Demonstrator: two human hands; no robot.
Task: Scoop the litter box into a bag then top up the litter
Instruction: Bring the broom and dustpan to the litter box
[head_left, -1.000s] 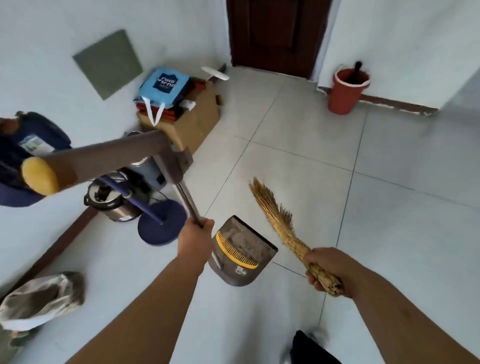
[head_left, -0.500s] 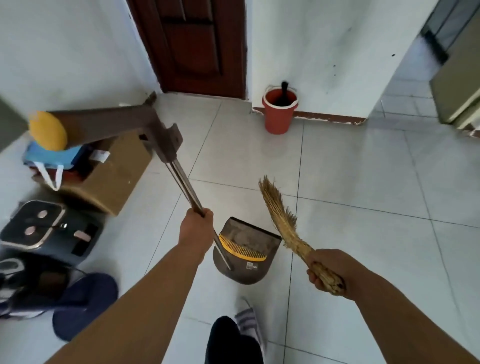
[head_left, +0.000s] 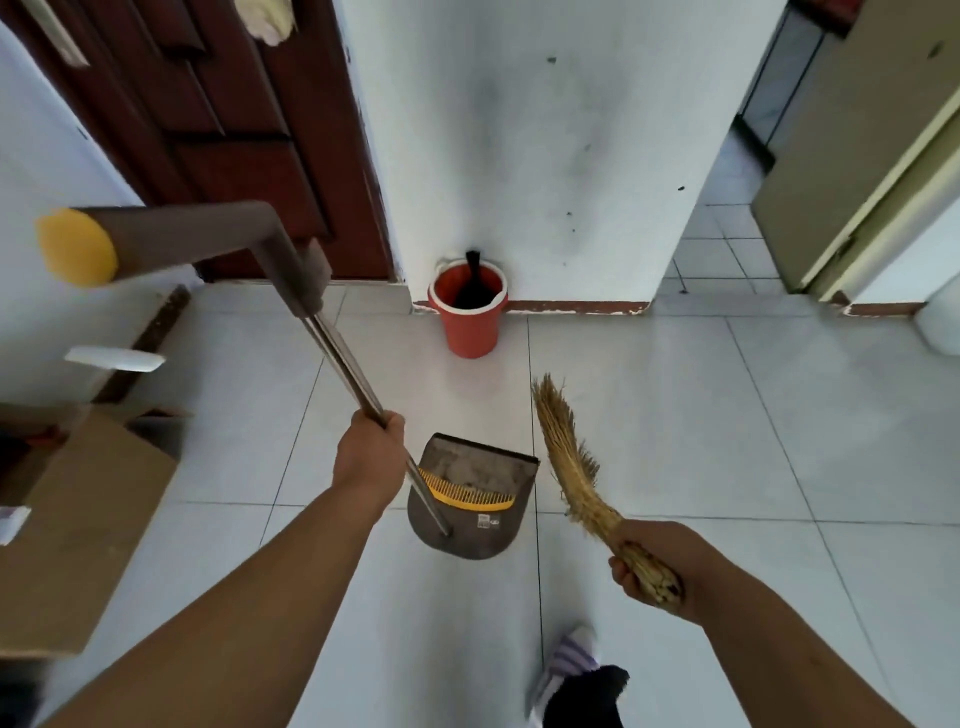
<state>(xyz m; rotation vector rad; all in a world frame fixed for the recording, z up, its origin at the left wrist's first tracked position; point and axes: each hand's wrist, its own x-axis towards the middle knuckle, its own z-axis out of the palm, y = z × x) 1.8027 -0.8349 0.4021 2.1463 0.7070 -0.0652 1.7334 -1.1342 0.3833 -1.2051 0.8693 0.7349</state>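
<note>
Head view: striped slipper (head_left: 569, 662) seen nearest, at bottom edge. Right hand (head_left: 647, 561) closed round bound end of straw hand broom (head_left: 571, 467); its long axis is run forward and slightly left, and bristles are ended just beside pan's right edge. Left hand (head_left: 370, 457) wrapped round metal shaft of grey long-handled dustpan with yellow comb (head_left: 470, 499); pan held between both hands, nearer to left. Litter box and bag not seen. Orange plastic bucket (head_left: 470, 317) stood farther, against white wall (head_left: 545, 156).

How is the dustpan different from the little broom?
The dustpan is grey-brown plastic with a yellow comb; the broom is tan straw. The dustpan has a long metal handle ending in a yellow-capped grip; the broom's handle is a short bound bundle. The left hand holds the dustpan, the right hand the broom. Both are sweeping tools, each gripped in one hand.
</note>
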